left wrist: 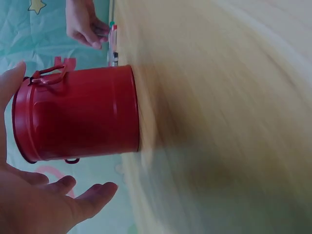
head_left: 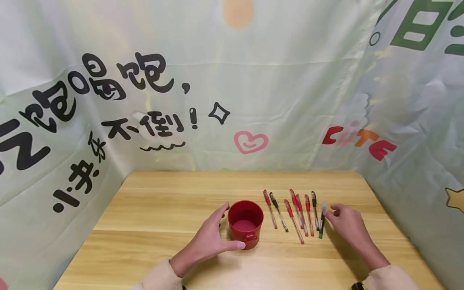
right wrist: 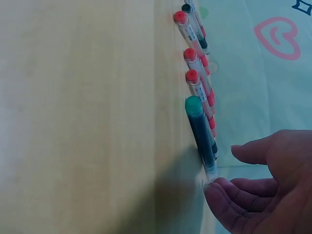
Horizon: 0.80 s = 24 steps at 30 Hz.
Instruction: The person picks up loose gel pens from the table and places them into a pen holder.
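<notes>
A red bucket-shaped pot (head_left: 237,235) with a small handle stands upright on the table. My left hand (head_left: 207,238) is spread at its left side, thumb at the front near the rim, fingers not curled round it. In the left wrist view the lower fingers are apart from the wall of the pot. My right hand (head_left: 347,221) is at the clear-capped end of a dark pen (head_left: 321,226) with a green end. The right wrist view shows its fingertips by the cap and the thumb standing away from the pen.
Left of the dark pen, several red-capped pens (head_left: 291,211) and two black-capped pens (head_left: 274,200) lie in a loose row on the wooden table (head_left: 152,205). Printed cloth (head_left: 290,88) hangs behind the table and along both sides.
</notes>
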Each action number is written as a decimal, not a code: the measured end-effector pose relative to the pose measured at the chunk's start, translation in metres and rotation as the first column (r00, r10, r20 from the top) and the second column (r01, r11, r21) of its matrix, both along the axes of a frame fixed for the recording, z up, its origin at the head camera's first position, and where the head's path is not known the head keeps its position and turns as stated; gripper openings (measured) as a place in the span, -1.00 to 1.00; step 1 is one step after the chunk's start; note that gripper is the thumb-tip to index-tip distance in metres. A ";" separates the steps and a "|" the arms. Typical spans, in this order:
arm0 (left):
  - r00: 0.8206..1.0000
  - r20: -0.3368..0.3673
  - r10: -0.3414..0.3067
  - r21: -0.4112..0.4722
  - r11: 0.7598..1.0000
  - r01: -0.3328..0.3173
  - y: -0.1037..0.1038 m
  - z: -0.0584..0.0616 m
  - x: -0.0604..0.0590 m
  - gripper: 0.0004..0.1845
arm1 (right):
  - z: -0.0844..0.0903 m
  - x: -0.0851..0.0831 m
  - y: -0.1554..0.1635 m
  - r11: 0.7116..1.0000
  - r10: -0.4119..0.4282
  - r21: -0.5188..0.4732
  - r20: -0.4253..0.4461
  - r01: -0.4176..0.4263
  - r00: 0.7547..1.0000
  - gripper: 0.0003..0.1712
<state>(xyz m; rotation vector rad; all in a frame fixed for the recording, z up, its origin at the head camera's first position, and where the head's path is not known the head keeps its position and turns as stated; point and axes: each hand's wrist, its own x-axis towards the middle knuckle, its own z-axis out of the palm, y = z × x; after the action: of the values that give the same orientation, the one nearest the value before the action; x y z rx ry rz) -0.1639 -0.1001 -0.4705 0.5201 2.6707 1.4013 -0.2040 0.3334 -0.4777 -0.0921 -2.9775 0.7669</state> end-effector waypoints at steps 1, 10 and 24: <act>1.000 0.001 0.003 0.015 1.000 -0.003 0.001 -0.001 0.000 0.29 | 0.000 -0.002 0.000 1.000 -0.003 0.000 0.007 0.003 1.000 -0.37; 0.998 0.052 0.022 0.145 0.989 -0.029 0.008 -0.009 -0.003 0.29 | 0.007 -0.015 -0.001 1.000 -0.005 -0.029 0.040 0.006 0.999 -0.35; 0.992 0.122 0.025 0.333 0.941 -0.065 0.017 -0.027 0.008 0.16 | 0.007 -0.024 -0.011 0.997 -0.075 -0.010 0.109 0.077 0.991 -0.34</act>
<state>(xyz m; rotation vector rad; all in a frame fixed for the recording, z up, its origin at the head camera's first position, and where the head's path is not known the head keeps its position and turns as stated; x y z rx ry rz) -0.1564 -0.0832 -0.4976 0.3878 2.3764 1.8552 -0.2279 0.3221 -0.4711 -0.2547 -3.0498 0.7994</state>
